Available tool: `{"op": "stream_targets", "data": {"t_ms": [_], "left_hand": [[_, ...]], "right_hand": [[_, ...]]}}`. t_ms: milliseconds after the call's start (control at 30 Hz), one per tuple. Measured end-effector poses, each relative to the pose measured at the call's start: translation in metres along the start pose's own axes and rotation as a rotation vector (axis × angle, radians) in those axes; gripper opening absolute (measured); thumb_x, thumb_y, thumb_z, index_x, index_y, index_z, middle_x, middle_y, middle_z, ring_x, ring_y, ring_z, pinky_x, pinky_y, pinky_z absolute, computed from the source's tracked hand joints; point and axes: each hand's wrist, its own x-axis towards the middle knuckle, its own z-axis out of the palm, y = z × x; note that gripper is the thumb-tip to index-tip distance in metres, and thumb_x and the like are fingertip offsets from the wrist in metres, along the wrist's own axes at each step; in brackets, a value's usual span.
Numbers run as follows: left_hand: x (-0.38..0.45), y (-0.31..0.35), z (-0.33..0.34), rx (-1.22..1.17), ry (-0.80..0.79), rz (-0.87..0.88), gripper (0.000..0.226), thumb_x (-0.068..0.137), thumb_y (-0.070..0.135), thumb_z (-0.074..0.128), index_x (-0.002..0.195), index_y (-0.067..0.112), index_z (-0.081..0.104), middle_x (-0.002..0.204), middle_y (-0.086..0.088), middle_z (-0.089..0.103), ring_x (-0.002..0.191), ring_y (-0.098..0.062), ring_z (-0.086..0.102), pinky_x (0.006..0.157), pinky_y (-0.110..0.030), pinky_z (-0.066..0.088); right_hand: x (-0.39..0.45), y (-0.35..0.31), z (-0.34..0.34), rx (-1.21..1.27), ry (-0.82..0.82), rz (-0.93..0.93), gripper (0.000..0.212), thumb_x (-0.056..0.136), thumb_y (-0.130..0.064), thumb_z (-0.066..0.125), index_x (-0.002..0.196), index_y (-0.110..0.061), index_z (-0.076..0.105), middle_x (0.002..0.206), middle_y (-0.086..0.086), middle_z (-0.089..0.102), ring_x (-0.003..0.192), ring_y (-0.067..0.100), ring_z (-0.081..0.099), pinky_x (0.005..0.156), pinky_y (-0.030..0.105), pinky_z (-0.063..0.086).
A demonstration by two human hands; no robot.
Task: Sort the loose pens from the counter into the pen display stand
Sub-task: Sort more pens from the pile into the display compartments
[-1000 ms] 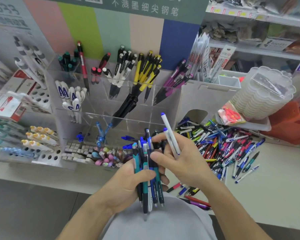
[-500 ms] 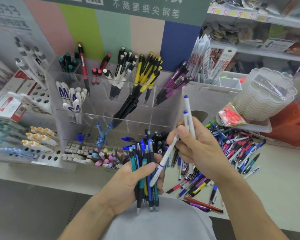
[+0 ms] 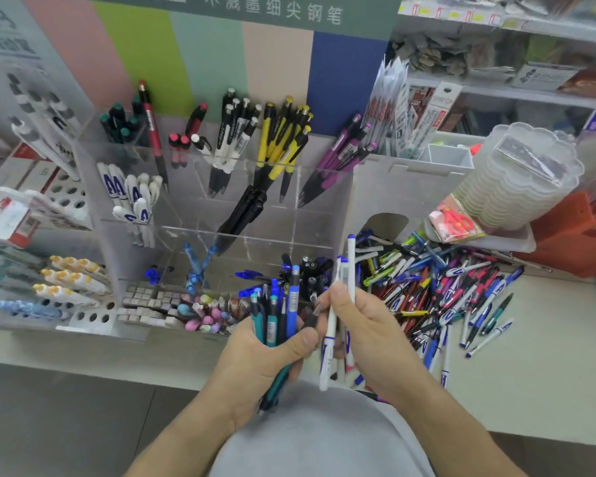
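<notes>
**Sorting partway; most pens remain**

Head view: left hand grips a bundle of teal and blue pens. Right hand pinches two or three white blue-capped pens; count unclear. The clear acrylic compartmented display stand is partly stocked. A large multicoloured pile of loose pens remains on the pale counter.

- Stationery shop, judging by the clear acrylic compartmented pen display stand stocked by type.
- Price-tagged white wall shelves behind; green Chinese-lettered fountain-pen sign overhead.
</notes>
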Motion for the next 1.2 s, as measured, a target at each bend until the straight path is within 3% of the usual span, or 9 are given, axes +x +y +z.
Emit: {"op": "stream_targets", "data": {"t_ms": [133, 233, 333, 500, 600, 767, 900, 1067, 1200], "left_hand": [[0.0, 0.0, -0.006, -0.141, 0.077, 0.018, 0.025, 0.066, 0.013, 0.086, 0.089, 0.013, 0.077, 0.058, -0.013, 0.055, 0.045, -0.019, 0.044, 0.045, -0.027, 0.041], [0.003, -0.002, -0.016, -0.171, 0.109, 0.047, 0.053, 0.056, 0.034, 0.093, 0.099, 0.009, 0.076, 0.05, -0.008, 0.048, 0.042, -0.018, 0.04, 0.044, -0.025, 0.039], [0.002, 0.0, -0.02, -0.093, 0.04, 0.048, 0.082, 0.05, 0.049, 0.096, 0.098, -0.01, 0.067, 0.047, -0.01, 0.045, 0.039, -0.02, 0.041, 0.045, -0.029, 0.041], [0.003, 0.006, -0.028, -0.001, 0.138, 0.106, 0.032, 0.06, 0.037, 0.084, 0.074, 0.01, 0.073, 0.048, -0.013, 0.043, 0.044, -0.023, 0.037, 0.051, -0.034, 0.039], [0.002, 0.012, -0.035, -0.13, 0.22, 0.185, 0.035, 0.06, 0.033, 0.081, 0.071, 0.004, 0.065, 0.046, -0.009, 0.04, 0.041, -0.021, 0.034, 0.044, -0.026, 0.037], [0.003, 0.037, -0.047, -0.424, 0.405, 0.398, 0.016, 0.072, 0.014, 0.074, 0.074, 0.012, 0.058, 0.045, 0.002, 0.038, 0.038, -0.013, 0.034, 0.043, -0.02, 0.034], [0.002, 0.056, -0.051, -0.426, 0.518, 0.505, 0.016, 0.081, 0.01, 0.075, 0.083, 0.011, 0.059, 0.047, 0.005, 0.041, 0.039, -0.011, 0.036, 0.044, -0.021, 0.035], [-0.001, 0.059, -0.089, -0.578, 0.496, 0.336, 0.012, 0.08, 0.019, 0.066, 0.091, 0.018, 0.062, 0.052, 0.007, 0.036, 0.039, -0.008, 0.034, 0.041, -0.02, 0.034], [-0.004, 0.055, -0.11, -0.61, 0.482, 0.278, 0.011, 0.078, 0.015, 0.065, 0.078, 0.017, 0.055, 0.053, 0.004, 0.035, 0.038, -0.009, 0.033, 0.039, -0.02, 0.033]], "right_hand": [[-0.012, 0.011, 0.005, 0.089, -0.162, 0.057, 0.038, 0.102, -0.038, 0.042, 0.094, -0.003, 0.056, 0.068, 0.004, 0.067, 0.068, 0.021, 0.07, 0.072, 0.038, 0.06], [-0.016, 0.017, 0.004, -0.009, -0.335, 0.105, 0.027, 0.103, -0.038, 0.046, 0.098, -0.016, 0.062, 0.069, 0.004, 0.06, 0.059, 0.023, 0.061, 0.065, 0.039, 0.053], [-0.011, 0.017, 0.007, 0.012, -0.539, 0.209, 0.026, 0.107, -0.034, 0.043, 0.107, -0.022, 0.066, 0.07, 0.001, 0.049, 0.058, 0.019, 0.049, 0.062, 0.034, 0.05], [0.002, 0.011, 0.009, -0.105, -0.705, 0.215, 0.029, 0.109, -0.033, 0.04, 0.104, -0.04, 0.068, 0.077, 0.003, 0.054, 0.06, 0.019, 0.051, 0.064, 0.031, 0.047], [0.012, 0.002, 0.005, -0.211, -0.632, 0.148, 0.025, 0.106, -0.031, 0.05, 0.125, -0.015, 0.055, 0.088, 0.002, 0.065, 0.06, 0.018, 0.059, 0.06, 0.026, 0.046], [0.031, -0.021, 0.016, 0.108, -0.369, 0.082, 0.034, 0.094, -0.025, 0.063, 0.121, -0.003, 0.068, 0.085, 0.013, 0.067, 0.058, 0.015, 0.055, 0.049, 0.021, 0.048], [0.049, -0.046, 0.052, 0.286, -0.196, 0.042, 0.027, 0.097, -0.018, 0.061, 0.112, 0.003, 0.069, 0.077, 0.012, 0.061, 0.057, 0.014, 0.054, 0.054, 0.019, 0.05], [0.059, -0.092, 0.081, -0.239, 0.04, -0.458, 0.01, 0.099, -0.017, 0.064, 0.104, -0.01, 0.07, 0.07, 0.01, 0.065, 0.057, 0.018, 0.058, 0.054, 0.033, 0.049], [0.091, -0.122, 0.119, -0.65, 0.055, -0.945, 0.01, 0.097, -0.014, 0.067, 0.105, -0.009, 0.068, 0.096, 0.005, 0.066, 0.079, 0.017, 0.064, 0.07, 0.026, 0.051]]}}
